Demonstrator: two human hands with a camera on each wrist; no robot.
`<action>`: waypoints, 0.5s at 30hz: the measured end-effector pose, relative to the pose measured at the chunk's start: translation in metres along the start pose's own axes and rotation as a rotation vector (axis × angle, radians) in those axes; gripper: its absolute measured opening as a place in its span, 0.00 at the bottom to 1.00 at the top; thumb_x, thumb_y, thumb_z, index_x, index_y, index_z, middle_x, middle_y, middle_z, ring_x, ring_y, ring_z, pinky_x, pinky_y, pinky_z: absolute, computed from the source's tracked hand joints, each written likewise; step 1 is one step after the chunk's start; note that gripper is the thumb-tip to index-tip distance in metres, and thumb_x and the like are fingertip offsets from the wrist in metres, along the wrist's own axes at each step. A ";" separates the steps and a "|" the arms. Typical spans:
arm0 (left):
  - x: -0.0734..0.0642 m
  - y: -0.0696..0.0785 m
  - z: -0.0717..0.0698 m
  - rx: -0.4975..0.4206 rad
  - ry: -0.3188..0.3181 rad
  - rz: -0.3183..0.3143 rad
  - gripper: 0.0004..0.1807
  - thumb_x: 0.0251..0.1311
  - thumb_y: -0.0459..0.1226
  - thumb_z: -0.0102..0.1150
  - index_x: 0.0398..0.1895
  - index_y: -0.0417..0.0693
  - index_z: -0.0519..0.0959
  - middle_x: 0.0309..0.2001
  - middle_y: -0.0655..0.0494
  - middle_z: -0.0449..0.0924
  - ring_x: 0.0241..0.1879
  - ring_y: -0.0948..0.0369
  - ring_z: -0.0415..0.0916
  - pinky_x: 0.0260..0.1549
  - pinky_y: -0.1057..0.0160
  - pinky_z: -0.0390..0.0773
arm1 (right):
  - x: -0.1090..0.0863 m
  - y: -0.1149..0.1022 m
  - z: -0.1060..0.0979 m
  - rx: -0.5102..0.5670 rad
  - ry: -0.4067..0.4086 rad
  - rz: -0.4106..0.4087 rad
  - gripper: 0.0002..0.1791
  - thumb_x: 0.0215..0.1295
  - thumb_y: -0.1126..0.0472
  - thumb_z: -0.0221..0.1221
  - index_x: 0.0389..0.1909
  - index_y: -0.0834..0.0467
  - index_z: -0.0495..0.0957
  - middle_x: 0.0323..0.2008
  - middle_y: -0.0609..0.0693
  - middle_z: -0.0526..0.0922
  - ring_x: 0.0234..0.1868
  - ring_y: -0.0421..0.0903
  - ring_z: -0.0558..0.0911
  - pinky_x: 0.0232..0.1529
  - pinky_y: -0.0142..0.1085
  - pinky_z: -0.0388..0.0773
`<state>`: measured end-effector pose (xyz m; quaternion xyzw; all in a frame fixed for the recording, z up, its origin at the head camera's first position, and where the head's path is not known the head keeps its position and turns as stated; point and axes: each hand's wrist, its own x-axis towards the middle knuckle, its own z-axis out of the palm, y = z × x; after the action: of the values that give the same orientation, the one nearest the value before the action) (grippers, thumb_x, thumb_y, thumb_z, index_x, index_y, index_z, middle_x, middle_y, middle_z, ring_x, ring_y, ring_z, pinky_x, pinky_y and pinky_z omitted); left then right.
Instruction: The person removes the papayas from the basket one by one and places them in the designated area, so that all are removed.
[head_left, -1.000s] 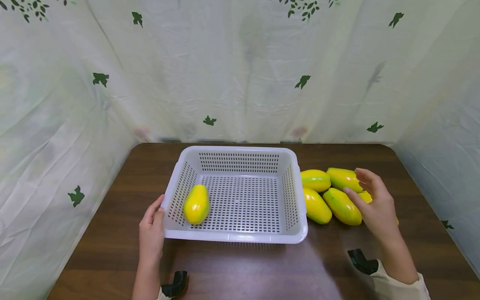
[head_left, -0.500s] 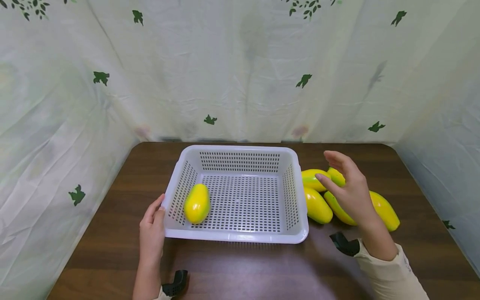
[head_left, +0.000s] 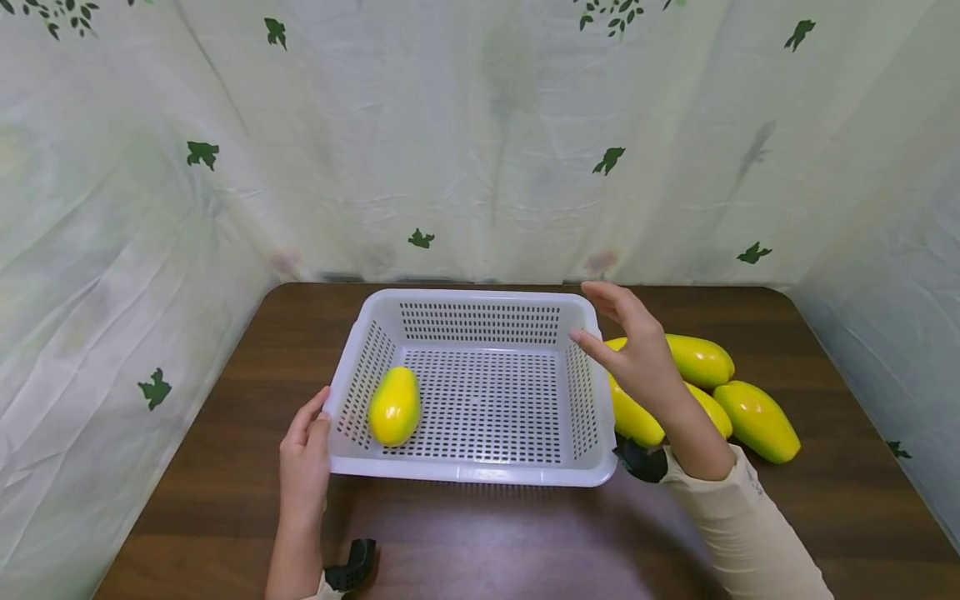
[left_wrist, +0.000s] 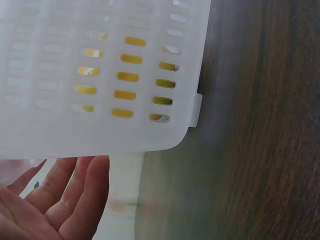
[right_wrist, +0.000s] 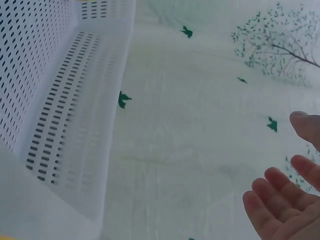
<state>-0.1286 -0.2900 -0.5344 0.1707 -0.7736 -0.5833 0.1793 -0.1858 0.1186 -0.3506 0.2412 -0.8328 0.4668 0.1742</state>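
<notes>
My left hand [head_left: 306, 446] grips the left rim of a white perforated plastic basket [head_left: 472, 473]; in the left wrist view its fingers [left_wrist: 82, 195] lie against the rim. A single yellow mango [head_left: 394, 407] lies in the left part of the basket and shows through the wall slots in the left wrist view. My right hand [head_left: 633, 350] hovers over the basket's right rim with fingers spread and nothing in it. The right wrist view shows that hand's loosely bent fingers [right_wrist: 280, 200] apart from the basket wall [right_wrist: 75, 110].
Right of the basket, several more yellow mangoes lie on the dark wooden table [head_left: 480, 542], among them a mango [head_left: 761, 421] farthest right. My right forearm partly covers them. A pale curtain [head_left: 450, 150] with green bird prints hangs behind the table and along both sides.
My right hand has moved left from above the mangoes to the basket's right rim, staying empty. The left hand, the basket and the mango inside have kept their places.
</notes>
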 end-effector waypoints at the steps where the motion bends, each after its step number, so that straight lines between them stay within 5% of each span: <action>1: 0.000 0.000 0.000 0.002 0.000 0.000 0.21 0.64 0.55 0.38 0.59 0.73 0.67 0.58 0.68 0.65 0.50 0.58 0.68 0.45 0.49 0.69 | 0.003 -0.001 0.003 -0.002 -0.009 -0.014 0.30 0.52 0.65 0.64 0.58 0.60 0.66 0.56 0.52 0.69 0.55 0.50 0.69 0.54 0.45 0.64; 11: 0.000 0.002 -0.001 0.014 -0.007 -0.010 0.21 0.64 0.55 0.37 0.60 0.73 0.66 0.59 0.68 0.64 0.51 0.57 0.67 0.46 0.47 0.69 | 0.026 -0.006 0.037 -0.010 -0.112 -0.079 0.30 0.54 0.60 0.63 0.58 0.62 0.66 0.55 0.52 0.70 0.54 0.49 0.69 0.53 0.41 0.66; 15: -0.012 0.030 -0.002 0.000 -0.037 -0.037 0.22 0.65 0.52 0.37 0.61 0.68 0.65 0.61 0.61 0.62 0.52 0.54 0.65 0.47 0.49 0.68 | 0.034 -0.006 0.054 0.021 -0.171 -0.092 0.30 0.55 0.60 0.62 0.58 0.61 0.65 0.54 0.53 0.69 0.53 0.49 0.69 0.52 0.42 0.66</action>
<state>-0.1190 -0.2777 -0.5057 0.1742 -0.7735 -0.5895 0.1544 -0.2135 0.0610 -0.3566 0.3200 -0.8278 0.4446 0.1211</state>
